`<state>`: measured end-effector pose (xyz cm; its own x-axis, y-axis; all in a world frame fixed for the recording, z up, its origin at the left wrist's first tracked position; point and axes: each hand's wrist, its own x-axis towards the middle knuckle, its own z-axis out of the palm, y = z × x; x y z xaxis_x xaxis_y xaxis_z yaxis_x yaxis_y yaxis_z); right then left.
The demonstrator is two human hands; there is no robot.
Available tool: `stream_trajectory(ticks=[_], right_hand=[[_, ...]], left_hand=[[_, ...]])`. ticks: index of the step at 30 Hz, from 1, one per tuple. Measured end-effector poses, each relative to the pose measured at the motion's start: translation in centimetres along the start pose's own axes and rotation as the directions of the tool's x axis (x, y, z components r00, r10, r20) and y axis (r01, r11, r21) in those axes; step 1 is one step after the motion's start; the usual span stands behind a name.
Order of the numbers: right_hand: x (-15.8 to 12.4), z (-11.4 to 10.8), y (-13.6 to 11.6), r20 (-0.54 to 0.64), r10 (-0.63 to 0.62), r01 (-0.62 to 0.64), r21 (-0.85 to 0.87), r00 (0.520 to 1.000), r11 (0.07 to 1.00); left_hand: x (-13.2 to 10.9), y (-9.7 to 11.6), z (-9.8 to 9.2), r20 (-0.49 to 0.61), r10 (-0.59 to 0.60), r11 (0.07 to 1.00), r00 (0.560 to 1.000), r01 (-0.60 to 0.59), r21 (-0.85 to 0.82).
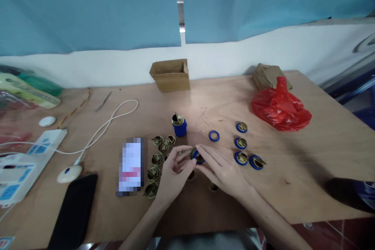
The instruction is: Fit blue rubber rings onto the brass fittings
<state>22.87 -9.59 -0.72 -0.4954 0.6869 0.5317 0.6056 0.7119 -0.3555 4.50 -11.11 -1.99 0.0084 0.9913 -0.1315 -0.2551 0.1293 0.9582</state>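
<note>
My left hand (175,170) and my right hand (221,168) meet over the near middle of the table. Between their fingertips they hold a small round brass-coloured metal part (193,154) with a blue ring on it. Left of my hands lie several similar metal parts (157,159) without rings. A stack of blue rings (179,128), topped by a metal part, stands behind my hands. One loose blue ring (214,136) lies just beyond my right hand. To the right are several metal parts fitted with blue rings (241,158). My hands partly cover other parts beneath them.
An open cardboard box (172,82) stands against the wall, and thin curly strands (203,117) lie nearer. A red plastic bag (281,107) and dark bottle (351,193) are right. Left are a lit phone (131,166), black phone (74,211), power strip (32,164) and white cable (102,127).
</note>
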Motion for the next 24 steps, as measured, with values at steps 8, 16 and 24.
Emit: stream_trajectory(ticks=[8,16,24], right_hand=[[0.11,-0.04,-0.19,0.053,0.047,-0.053,0.114,0.997,0.992],[-0.11,0.14,-0.14,0.218,0.161,-0.219,0.278,0.963,0.935],[0.48,-0.70,-0.16,0.146,0.397,-0.417,0.461,0.906,0.783]], left_hand=[[-0.14,-0.05,-0.17,-0.025,-0.004,0.999,1.000,0.005,0.050],[0.09,0.76,0.01,0.023,-0.029,0.999,0.999,0.028,0.026],[0.29,0.35,-0.50,0.041,-0.061,0.998,0.997,0.062,-0.029]])
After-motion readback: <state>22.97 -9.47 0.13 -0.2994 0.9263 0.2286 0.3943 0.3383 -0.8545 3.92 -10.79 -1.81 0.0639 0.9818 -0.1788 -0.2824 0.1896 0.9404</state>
